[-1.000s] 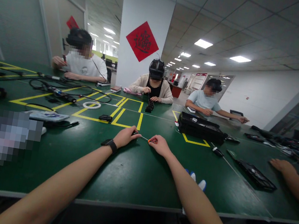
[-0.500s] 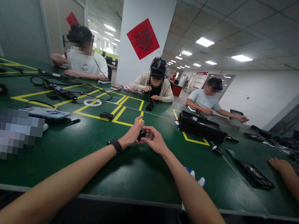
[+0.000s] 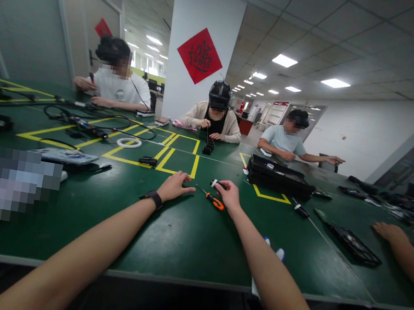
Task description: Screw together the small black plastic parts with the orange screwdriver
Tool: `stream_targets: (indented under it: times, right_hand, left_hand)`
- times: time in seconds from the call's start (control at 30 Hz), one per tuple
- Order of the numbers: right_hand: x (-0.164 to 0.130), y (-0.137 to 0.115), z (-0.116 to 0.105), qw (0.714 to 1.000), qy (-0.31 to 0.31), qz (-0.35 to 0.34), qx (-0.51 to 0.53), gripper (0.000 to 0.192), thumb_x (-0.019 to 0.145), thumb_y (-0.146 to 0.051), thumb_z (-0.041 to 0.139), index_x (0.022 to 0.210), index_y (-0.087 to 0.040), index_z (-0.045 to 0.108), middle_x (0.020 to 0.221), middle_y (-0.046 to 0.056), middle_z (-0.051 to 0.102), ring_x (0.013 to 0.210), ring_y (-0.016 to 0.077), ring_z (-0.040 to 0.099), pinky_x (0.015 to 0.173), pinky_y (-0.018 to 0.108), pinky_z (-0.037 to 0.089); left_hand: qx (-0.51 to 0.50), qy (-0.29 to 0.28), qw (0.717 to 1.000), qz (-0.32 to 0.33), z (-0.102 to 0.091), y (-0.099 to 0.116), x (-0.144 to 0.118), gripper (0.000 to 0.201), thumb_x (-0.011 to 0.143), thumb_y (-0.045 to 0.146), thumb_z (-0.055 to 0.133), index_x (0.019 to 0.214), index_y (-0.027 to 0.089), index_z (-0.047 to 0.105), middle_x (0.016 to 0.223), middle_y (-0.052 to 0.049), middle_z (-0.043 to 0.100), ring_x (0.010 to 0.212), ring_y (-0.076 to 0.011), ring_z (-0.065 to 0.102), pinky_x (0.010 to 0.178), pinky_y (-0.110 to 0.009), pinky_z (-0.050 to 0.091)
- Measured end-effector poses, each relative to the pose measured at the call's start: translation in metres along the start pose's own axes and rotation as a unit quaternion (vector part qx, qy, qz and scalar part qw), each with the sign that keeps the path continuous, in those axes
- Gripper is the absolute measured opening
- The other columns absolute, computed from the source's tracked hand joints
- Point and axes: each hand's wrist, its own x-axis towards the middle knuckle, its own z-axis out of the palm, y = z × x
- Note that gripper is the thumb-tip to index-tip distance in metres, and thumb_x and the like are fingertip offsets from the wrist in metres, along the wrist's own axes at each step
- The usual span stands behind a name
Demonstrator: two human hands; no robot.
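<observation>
Screwdriver: we see the orange and black screwdriver (image 3: 216, 202) on the table (image 3: 176, 245), in the middle of the frame.
Which way: its thin tip points up and left, its fat handle down and right, so its long line slants.
How many: we count one screwdriver, one small black piece (image 3: 220, 185) with a white end, and one white ring (image 3: 128, 142) left of the middle.
Left hand (image 3: 175, 187): fingers spread and bare, thumb near the tip.
Right hand (image 3: 230, 197): fingers pinch the black piece; the handle lies just below them in our view.
</observation>
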Motion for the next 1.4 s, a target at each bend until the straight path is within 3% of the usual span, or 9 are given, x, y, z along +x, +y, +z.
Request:
stream_targets:
  times: [0.23,0.43,0.6,0.7,0.83,1.17,1.27,1.33,1.4]
  right_hand:
    - [0.006,0.021,-0.007,0.994,0.014,0.034,-0.102,0.032,0.065,-0.022,0.065,0.096,-0.017,0.057,0.091,0.004,0.062,0.082,0.0154,0.058,0.076,0.029,0.044]
    - [0.020,0.018,-0.004,0.980,0.001,0.080,-0.185,0.029,0.084,-0.027,0.038,0.099,-0.015,0.060,0.099,0.007,0.063,0.088,0.0159,0.058,0.074,0.025,0.044]
    - [0.035,0.011,-0.002,0.957,-0.064,0.074,-0.274,0.033,0.063,-0.030,0.069,0.093,-0.018,0.063,0.089,0.004,0.065,0.079,0.0173,0.058,0.067,0.023,0.042]
    - [0.038,0.011,-0.013,0.939,-0.063,0.057,-0.333,0.033,0.060,-0.029,0.073,0.090,-0.019,0.063,0.095,0.004,0.062,0.085,0.0173,0.055,0.071,0.023,0.040]
    - [0.028,0.020,-0.068,0.914,-0.020,0.055,-0.402,0.032,0.069,-0.028,0.066,0.097,-0.014,0.061,0.104,0.010,0.057,0.089,0.0180,0.054,0.077,0.025,0.038]
    - [-0.068,0.064,-0.292,0.839,0.167,0.083,-0.512,0.034,0.077,-0.028,0.051,0.108,-0.015,0.058,0.104,0.015,0.055,0.098,0.0282,0.052,0.083,0.040,0.040]
    - [-0.078,0.074,-0.317,0.811,0.201,0.111,-0.538,0.035,0.076,-0.031,0.053,0.108,-0.019,0.059,0.104,0.015,0.054,0.096,0.0301,0.052,0.078,0.043,0.042]
    - [-0.082,0.066,-0.312,0.799,0.218,0.114,-0.549,0.037,0.076,-0.031,0.054,0.111,-0.020,0.058,0.110,0.016,0.052,0.102,0.0332,0.048,0.081,0.048,0.039]
    - [-0.082,0.041,-0.291,0.771,0.303,0.057,-0.558,0.044,0.076,-0.030,0.056,0.118,-0.018,0.052,0.124,0.018,0.042,0.115,0.0365,0.035,0.091,0.055,0.027]
  left_hand:
    - [-0.050,-0.069,0.996,-0.014,0.007,-0.013,0.006,0.030,0.068,0.045,0.060,0.076,0.016,0.067,0.075,-0.005,0.063,0.070,-0.0163,0.056,0.064,-0.026,0.041]
    - [-0.032,-0.058,0.998,-0.012,0.005,-0.011,0.005,0.023,0.072,0.037,0.058,0.074,0.016,0.066,0.073,-0.005,0.063,0.067,-0.0159,0.055,0.061,-0.026,0.040]
    - [-0.006,-0.035,0.999,0.014,0.006,-0.002,0.003,0.015,0.075,0.029,0.055,0.071,0.016,0.062,0.080,-0.008,0.060,0.076,-0.0181,0.054,0.070,-0.028,0.040]
    - [-0.011,-0.031,0.999,0.019,0.006,0.001,0.001,0.013,0.075,0.026,0.054,0.071,0.016,0.060,0.081,-0.008,0.059,0.078,-0.0183,0.054,0.073,-0.029,0.041]
    - [-0.032,-0.019,0.999,0.003,0.005,-0.002,-0.001,0.013,0.077,0.026,0.050,0.073,0.016,0.058,0.078,-0.006,0.060,0.076,-0.0176,0.055,0.073,-0.029,0.042]
    - [-0.128,0.019,0.991,-0.043,0.007,-0.005,0.000,0.016,0.073,0.021,0.054,0.085,0.015,0.062,0.080,-0.004,0.066,0.075,-0.0158,0.060,0.074,-0.029,0.047]
    - [-0.189,0.026,0.980,-0.054,0.009,-0.007,0.002,0.018,0.072,0.024,0.056,0.085,0.015,0.065,0.075,-0.004,0.066,0.071,-0.0155,0.061,0.074,-0.030,0.048]
    - [-0.239,0.022,0.968,-0.072,0.010,-0.007,0.003,0.019,0.074,0.027,0.054,0.083,0.014,0.065,0.070,-0.003,0.065,0.065,-0.0151,0.061,0.071,-0.031,0.049]
    - [-0.291,0.013,0.953,-0.089,0.013,-0.005,0.004,0.022,0.076,0.030,0.053,0.084,0.012,0.063,0.070,-0.005,0.066,0.063,-0.0149,0.061,0.068,-0.032,0.050]
